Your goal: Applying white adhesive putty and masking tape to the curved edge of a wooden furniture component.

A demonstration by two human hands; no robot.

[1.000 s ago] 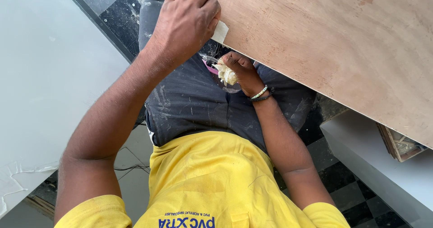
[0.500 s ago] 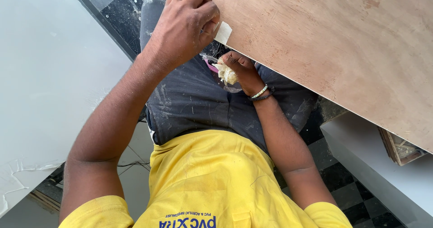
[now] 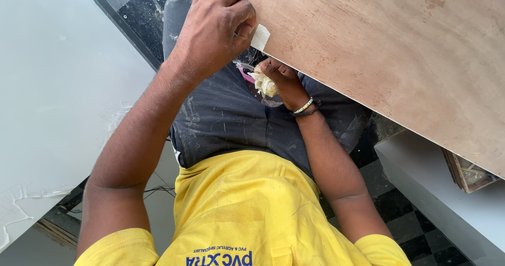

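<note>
A large brown plywood board [image 3: 379, 50] lies across my lap, with its edge running from top centre down to the right. My left hand [image 3: 213, 32] is closed at that edge and pinches a small off-white strip [image 3: 260, 37] against the board's corner. My right hand [image 3: 279, 79], with bead bracelets on its wrist, sits just below the edge and grips a crumpled pale yellow wad [image 3: 263, 83]. A pink piece [image 3: 245, 72] shows beside the wad. The fingertips of both hands are partly hidden.
A big white panel [image 3: 52, 98] fills the left side. Black and white floor tiles [image 3: 139, 13] show beyond my dark trousers. A white block [image 3: 447, 197] stands at the lower right, with a wooden frame piece [image 3: 468, 174] on it under the board.
My left hand has shifted slightly along the board's edge with the strip in it. My right hand stays under the edge with the wad.
</note>
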